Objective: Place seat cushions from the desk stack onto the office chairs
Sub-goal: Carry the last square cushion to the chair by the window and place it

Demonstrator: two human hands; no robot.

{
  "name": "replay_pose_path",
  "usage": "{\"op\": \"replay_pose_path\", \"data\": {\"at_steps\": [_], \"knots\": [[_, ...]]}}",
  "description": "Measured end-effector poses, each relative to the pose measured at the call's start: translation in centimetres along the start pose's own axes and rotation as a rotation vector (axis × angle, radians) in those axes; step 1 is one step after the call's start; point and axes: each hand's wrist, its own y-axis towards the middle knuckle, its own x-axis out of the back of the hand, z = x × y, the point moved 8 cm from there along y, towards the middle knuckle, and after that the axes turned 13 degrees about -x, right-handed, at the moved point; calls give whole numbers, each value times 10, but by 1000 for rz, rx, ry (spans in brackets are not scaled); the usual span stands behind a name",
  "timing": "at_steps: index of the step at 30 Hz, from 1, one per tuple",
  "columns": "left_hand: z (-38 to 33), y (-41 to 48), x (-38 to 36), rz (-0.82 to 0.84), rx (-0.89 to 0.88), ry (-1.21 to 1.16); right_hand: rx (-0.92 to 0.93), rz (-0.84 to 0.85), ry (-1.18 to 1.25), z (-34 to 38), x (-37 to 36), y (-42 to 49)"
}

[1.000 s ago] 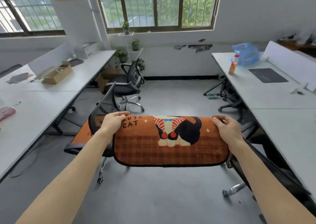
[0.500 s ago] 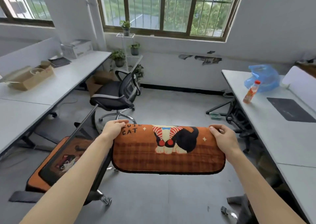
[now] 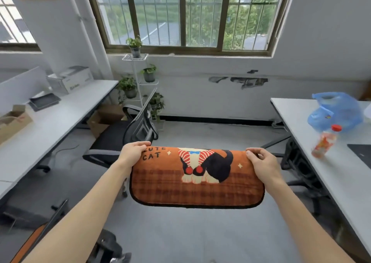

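The seat cushion (image 3: pixel 197 180) is held spread, pinched at both top corners by curled fingers (image 3: pixel 140 143) of the left hand (image 3: pixel 131 152) and right hand (image 3: pixel 263 164), presumably for laying on the office chair (image 3: pixel 118 140) just beyond the left fingers.

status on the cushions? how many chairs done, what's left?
Done: probably one. An orange edge at bottom left looks like a cushion on the near chair, mostly cut off. In hand: the left hand and right hand grip a cat cushion by its far edge, in the air. Left: the black chair ahead has a bare seat; seats under the right desk are hidden. The stack is out of view.
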Motion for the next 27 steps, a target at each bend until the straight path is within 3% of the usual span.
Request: {"op": "replay_pose_path", "data": {"at_steps": [13,27], "knots": [[-82,227,9,-296,-35,-66,100,214,-5,170,-137,253],[-37,456,125,-604,33,-296,287,401,-85,341,-412,423]]}}
